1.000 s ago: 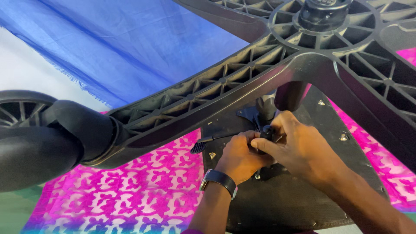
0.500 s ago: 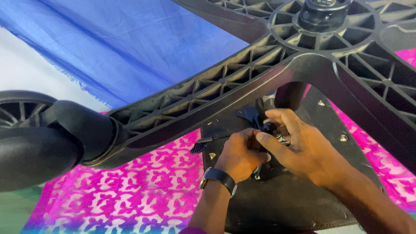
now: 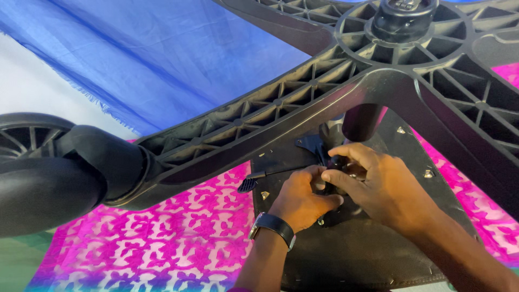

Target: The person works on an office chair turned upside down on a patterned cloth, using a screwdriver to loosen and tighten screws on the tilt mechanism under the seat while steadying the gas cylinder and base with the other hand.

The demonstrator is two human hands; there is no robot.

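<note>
Black metal under the chair seat (image 3: 373, 254) is gripped by both hands. A small knob (image 3: 336, 162) is pinched by the right hand (image 3: 386, 186); the left hand (image 3: 300, 197) is closed beside it, perhaps steadying. Slow, straight turning is best.

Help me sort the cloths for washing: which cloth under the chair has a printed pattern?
The pink cloth beneath the seat underside; it carries a white ornamental print, whereas the blue cloth behind it is plain.
</note>
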